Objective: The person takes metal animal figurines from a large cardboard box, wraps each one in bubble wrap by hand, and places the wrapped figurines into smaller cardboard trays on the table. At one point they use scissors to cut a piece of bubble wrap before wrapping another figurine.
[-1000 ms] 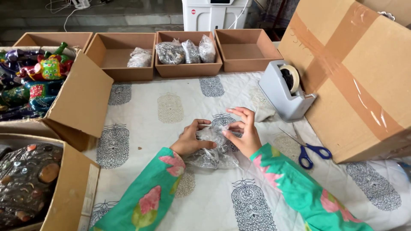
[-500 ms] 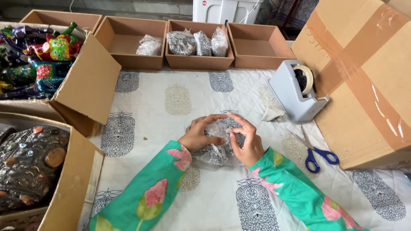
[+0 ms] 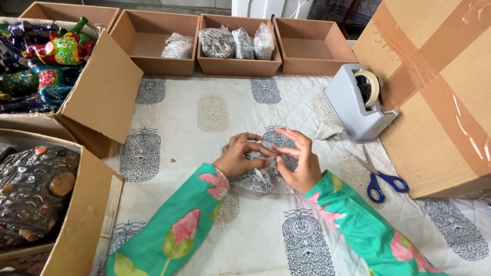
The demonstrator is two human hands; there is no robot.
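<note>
A small dark object wrapped in clear plastic (image 3: 258, 176) lies on the patterned white cloth (image 3: 215, 107) in front of me. My left hand (image 3: 240, 156) presses on its left side with curled fingers. My right hand (image 3: 302, 161) holds its right side, fingers folded over the top of the wrap. Both hands meet over the bundle, and much of it is hidden under them. Both arms wear green floral sleeves.
A grey tape dispenser (image 3: 358, 105) and blue-handled scissors (image 3: 381, 181) lie to the right, beside a large taped cardboard box (image 3: 440, 92). Several shallow brown boxes (image 3: 238, 43) at the back hold wrapped bundles. Cartons on the left hold colourful painted figures (image 3: 41, 66) and a dark jewelled piece (image 3: 30, 189).
My hands and the wrapped bundle have come a little closer to me and lower on the cloth. My right fingers have folded further over the wrap.
</note>
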